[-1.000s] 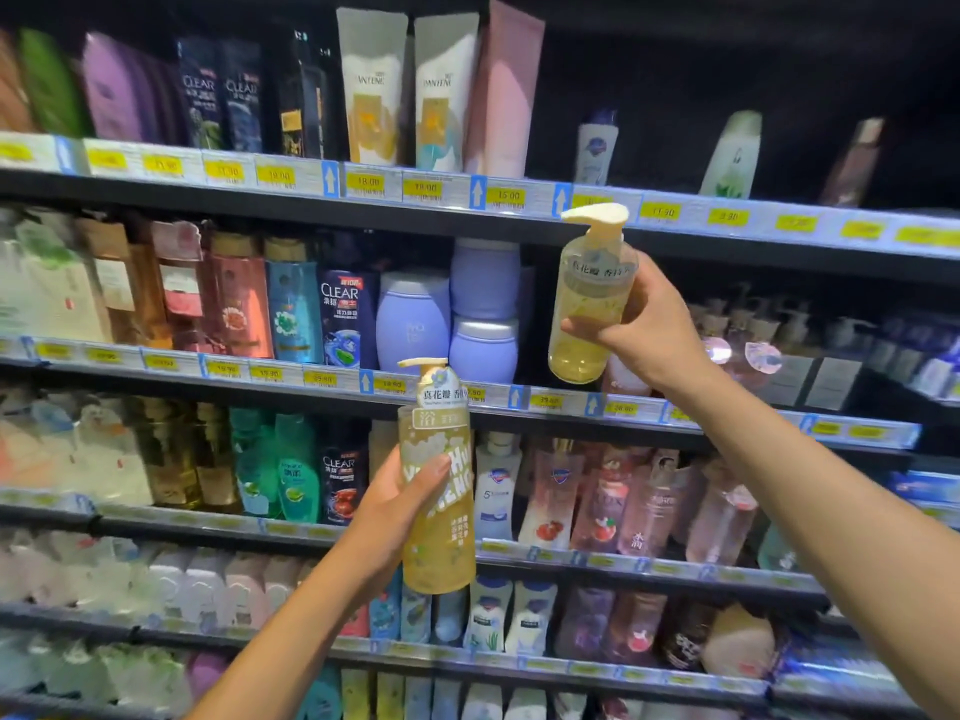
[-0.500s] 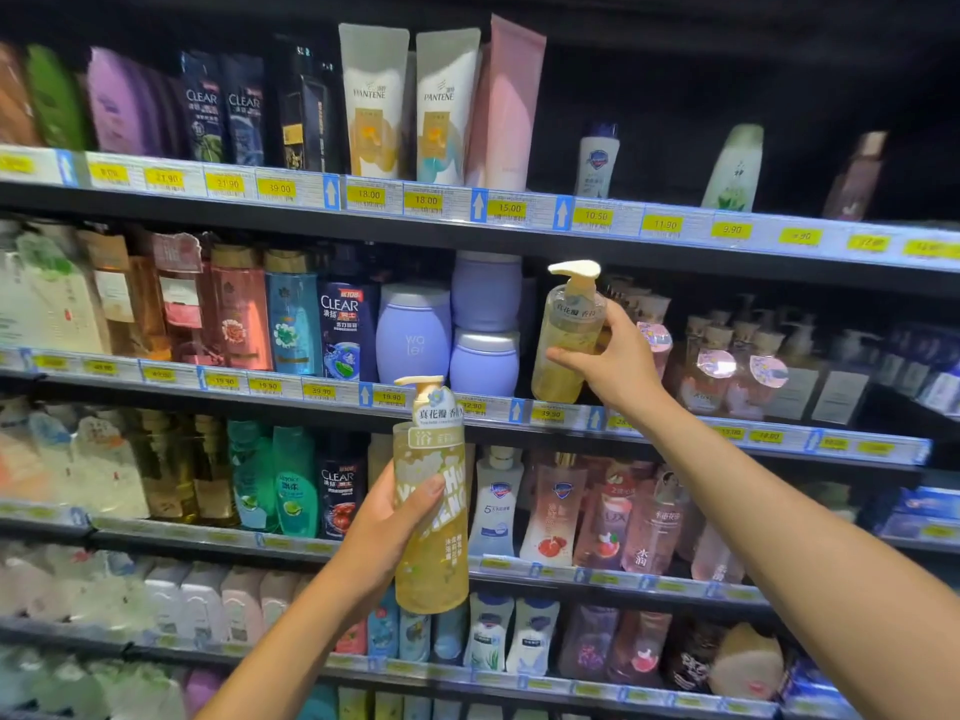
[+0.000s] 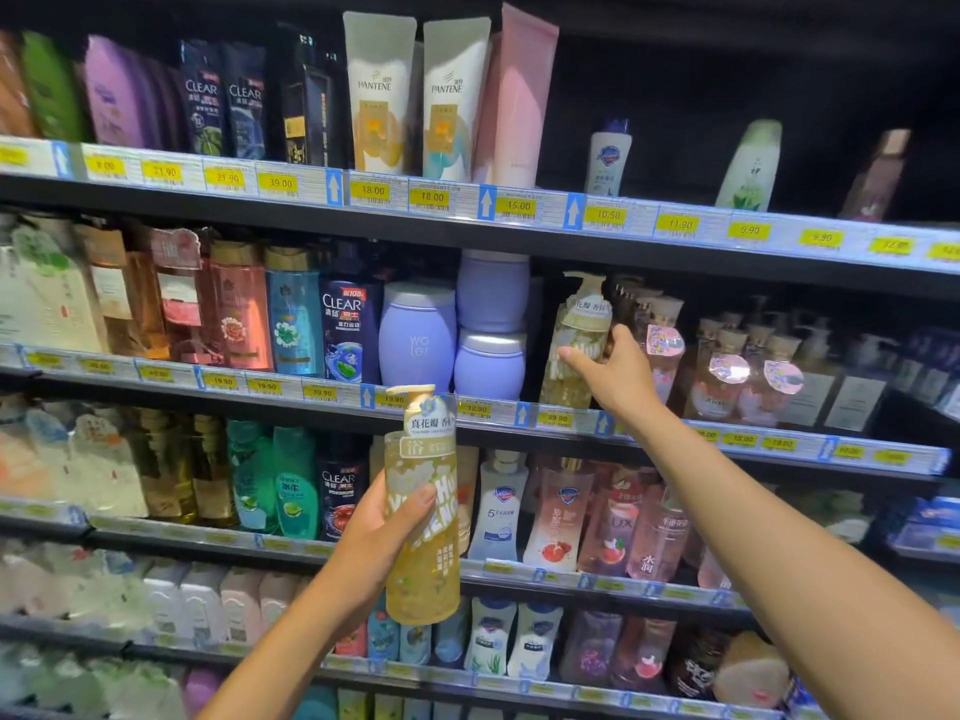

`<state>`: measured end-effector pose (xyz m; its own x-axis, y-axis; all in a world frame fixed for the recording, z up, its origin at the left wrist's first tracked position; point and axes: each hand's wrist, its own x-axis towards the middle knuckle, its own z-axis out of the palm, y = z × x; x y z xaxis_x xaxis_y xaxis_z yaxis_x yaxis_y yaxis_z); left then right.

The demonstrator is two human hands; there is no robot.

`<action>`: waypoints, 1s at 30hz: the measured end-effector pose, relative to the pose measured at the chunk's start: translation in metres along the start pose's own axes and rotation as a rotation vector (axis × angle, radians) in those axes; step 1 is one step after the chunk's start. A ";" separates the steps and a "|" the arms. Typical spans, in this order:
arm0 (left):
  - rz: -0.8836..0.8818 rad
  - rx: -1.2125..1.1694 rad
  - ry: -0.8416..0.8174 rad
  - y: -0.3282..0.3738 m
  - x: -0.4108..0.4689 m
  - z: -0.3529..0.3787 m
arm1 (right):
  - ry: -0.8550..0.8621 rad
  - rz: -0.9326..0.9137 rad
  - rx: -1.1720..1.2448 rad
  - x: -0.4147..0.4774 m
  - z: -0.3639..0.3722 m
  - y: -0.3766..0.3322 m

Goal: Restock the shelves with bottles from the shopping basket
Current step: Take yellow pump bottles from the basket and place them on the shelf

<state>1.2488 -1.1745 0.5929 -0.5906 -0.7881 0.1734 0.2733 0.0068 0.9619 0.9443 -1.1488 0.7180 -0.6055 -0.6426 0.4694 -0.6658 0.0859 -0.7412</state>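
Note:
My right hand (image 3: 615,374) grips a yellow pump bottle (image 3: 574,340) that stands upright on the second shelf (image 3: 561,420), between the purple jars (image 3: 491,324) and the pink pump bottles (image 3: 662,350). My left hand (image 3: 371,548) holds a second yellow pump bottle (image 3: 423,511) upright in front of the shelves, below and left of the first. The shopping basket is out of view.
Shelves full of shampoo and body wash fill the view, with yellow price tags along each edge. Pantene tubes (image 3: 379,90) stand on the top shelf, where gaps show at the right. A Clear bottle (image 3: 345,330) and blue and pink bottles crowd the second shelf's left.
My right hand has lowered its bottle from in front of the top shelf edge into the second shelf, setting it upright beside the purple jars. My left hand stays roughly where it was.

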 end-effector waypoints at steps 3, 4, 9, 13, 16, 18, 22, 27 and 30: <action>-0.008 0.010 0.007 -0.003 0.001 -0.001 | -0.018 0.006 -0.017 -0.003 0.003 0.002; -0.011 0.013 0.008 -0.004 0.002 -0.001 | -0.026 0.003 -0.023 -0.005 0.004 0.002; -0.014 0.035 -0.003 -0.009 0.002 -0.003 | -0.074 -0.010 -0.201 -0.019 0.007 0.013; -0.006 0.051 0.001 -0.011 0.003 -0.003 | -0.021 -0.088 -0.393 -0.025 0.011 0.023; 0.010 0.069 -0.001 -0.012 0.005 -0.003 | 0.003 -0.082 -0.443 -0.023 0.011 0.019; 0.010 0.069 -0.006 -0.013 0.005 -0.002 | 0.005 -0.068 -0.453 -0.021 0.012 0.019; -0.003 0.063 -0.002 -0.017 0.006 -0.003 | 0.013 -0.053 -0.460 -0.017 0.015 0.020; -0.002 0.074 -0.003 -0.016 0.007 -0.006 | 0.004 -0.037 -0.459 -0.012 0.016 0.018; -0.001 0.075 0.002 -0.016 0.007 -0.007 | -0.004 -0.028 -0.474 -0.009 0.017 0.017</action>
<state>1.2458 -1.1845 0.5771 -0.5894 -0.7894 0.1717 0.2145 0.0520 0.9753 0.9458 -1.1544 0.6935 -0.5835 -0.6524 0.4836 -0.8079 0.4061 -0.4270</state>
